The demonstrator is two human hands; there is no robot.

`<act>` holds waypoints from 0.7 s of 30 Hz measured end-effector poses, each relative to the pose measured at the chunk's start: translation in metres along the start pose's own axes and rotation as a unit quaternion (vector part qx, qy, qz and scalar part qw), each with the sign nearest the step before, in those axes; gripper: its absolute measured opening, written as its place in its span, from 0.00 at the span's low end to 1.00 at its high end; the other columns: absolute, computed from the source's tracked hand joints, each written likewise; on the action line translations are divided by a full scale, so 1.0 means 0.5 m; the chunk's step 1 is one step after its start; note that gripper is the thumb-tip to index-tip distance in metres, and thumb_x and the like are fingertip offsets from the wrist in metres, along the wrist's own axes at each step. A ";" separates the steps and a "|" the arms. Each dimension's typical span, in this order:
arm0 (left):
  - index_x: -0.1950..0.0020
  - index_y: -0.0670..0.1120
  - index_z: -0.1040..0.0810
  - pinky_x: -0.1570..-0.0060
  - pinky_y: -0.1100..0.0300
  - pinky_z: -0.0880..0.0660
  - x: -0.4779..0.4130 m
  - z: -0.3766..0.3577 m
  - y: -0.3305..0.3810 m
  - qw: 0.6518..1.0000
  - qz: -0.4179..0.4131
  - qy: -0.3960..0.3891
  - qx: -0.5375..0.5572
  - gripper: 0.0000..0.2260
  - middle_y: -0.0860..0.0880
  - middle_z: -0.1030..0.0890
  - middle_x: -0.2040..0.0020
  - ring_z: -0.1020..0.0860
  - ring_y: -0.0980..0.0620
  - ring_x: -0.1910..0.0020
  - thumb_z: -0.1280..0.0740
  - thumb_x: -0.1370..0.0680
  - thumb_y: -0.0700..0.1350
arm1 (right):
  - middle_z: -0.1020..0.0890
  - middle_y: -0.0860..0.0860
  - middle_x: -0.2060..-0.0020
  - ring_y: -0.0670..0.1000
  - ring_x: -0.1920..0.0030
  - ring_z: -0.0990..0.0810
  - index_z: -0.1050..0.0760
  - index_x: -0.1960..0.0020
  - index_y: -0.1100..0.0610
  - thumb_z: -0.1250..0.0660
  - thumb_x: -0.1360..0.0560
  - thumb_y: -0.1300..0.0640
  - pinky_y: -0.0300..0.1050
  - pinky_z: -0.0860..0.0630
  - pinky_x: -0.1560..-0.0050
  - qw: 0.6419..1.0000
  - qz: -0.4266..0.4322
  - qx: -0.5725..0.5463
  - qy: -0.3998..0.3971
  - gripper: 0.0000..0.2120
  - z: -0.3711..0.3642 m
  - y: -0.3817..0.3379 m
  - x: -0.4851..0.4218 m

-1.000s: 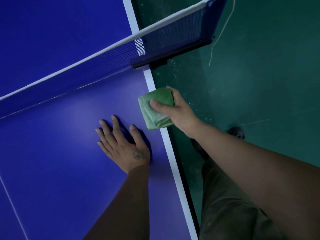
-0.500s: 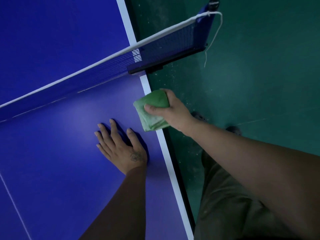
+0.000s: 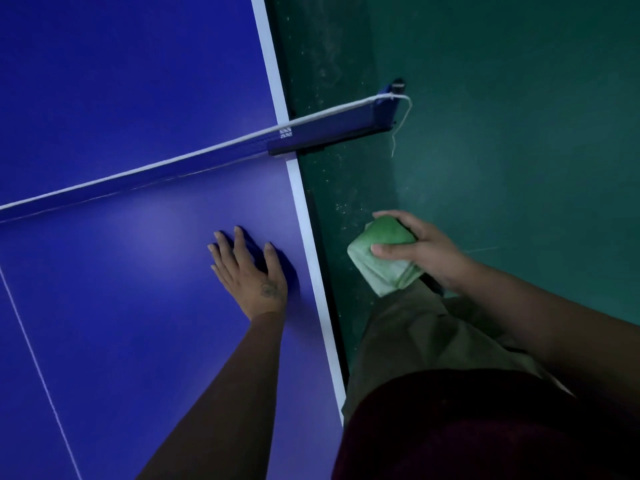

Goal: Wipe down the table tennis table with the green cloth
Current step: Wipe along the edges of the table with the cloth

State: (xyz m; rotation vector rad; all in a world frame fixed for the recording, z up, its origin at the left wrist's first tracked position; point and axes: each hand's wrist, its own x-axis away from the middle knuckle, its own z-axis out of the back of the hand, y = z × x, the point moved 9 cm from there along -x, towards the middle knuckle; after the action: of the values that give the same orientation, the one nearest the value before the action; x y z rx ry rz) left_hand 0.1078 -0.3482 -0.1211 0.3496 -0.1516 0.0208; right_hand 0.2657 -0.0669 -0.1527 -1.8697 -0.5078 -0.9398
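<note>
Near the net (image 3: 329,126), left hand (image 3: 251,275) lies flat on the blue table tennis table (image 3: 121,289); right hand (image 3: 429,251) grips the folded green cloth (image 3: 384,271) beside its edge, over green floor (image 3: 519,150). White label (image 3: 285,132) on net is unreadable.

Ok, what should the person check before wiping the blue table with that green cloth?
1. Grip: the right hand holds the green cloth: ok.
2. Fold: the cloth is folded into a pad: ok.
3. Contact: the cloth touches the table tennis table: not ok. It is past the white edge line, over the green floor.
4. Path: the left hand is out of the way: not ok. It lies flat on the blue top near the edge.
5. Net: the net is away from the cloth: ok.
6. Cloth clean or damp: cannot tell.
</note>
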 end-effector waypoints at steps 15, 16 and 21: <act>0.18 0.55 0.27 0.20 0.50 0.32 0.122 -0.026 0.269 0.936 0.024 -0.264 0.231 0.25 0.57 0.29 0.21 0.30 0.56 0.22 0.29 0.15 0.53 | 0.12 0.47 0.42 0.51 0.45 0.11 0.18 0.35 0.40 0.14 0.41 0.40 0.43 0.16 0.49 0.998 0.045 0.042 0.025 0.35 0.175 -0.188 0.152; 0.18 0.55 0.27 0.19 0.51 0.32 0.133 -0.021 0.292 0.930 0.031 -0.267 0.250 0.25 0.56 0.28 0.20 0.30 0.57 0.21 0.29 0.15 0.53 | 0.12 0.46 0.43 0.50 0.46 0.11 0.19 0.35 0.42 0.14 0.40 0.41 0.42 0.17 0.50 0.997 0.052 0.058 0.029 0.35 0.194 -0.202 0.161; 0.20 0.54 0.27 0.22 0.54 0.29 0.179 0.026 0.439 0.919 0.022 -0.249 0.306 0.24 0.57 0.22 0.25 0.27 0.64 0.25 0.28 0.16 0.49 | 0.13 0.42 0.45 0.44 0.49 0.11 0.21 0.37 0.47 0.12 0.39 0.43 0.34 0.18 0.55 0.989 0.099 0.098 0.056 0.34 0.313 -0.284 0.200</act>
State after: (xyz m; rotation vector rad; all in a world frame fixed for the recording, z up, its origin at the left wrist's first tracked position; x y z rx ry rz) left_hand 0.1844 -0.1472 -0.0211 0.9781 -0.6677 0.0231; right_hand 0.2917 0.1330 -0.0340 -1.6464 -0.3253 -0.8264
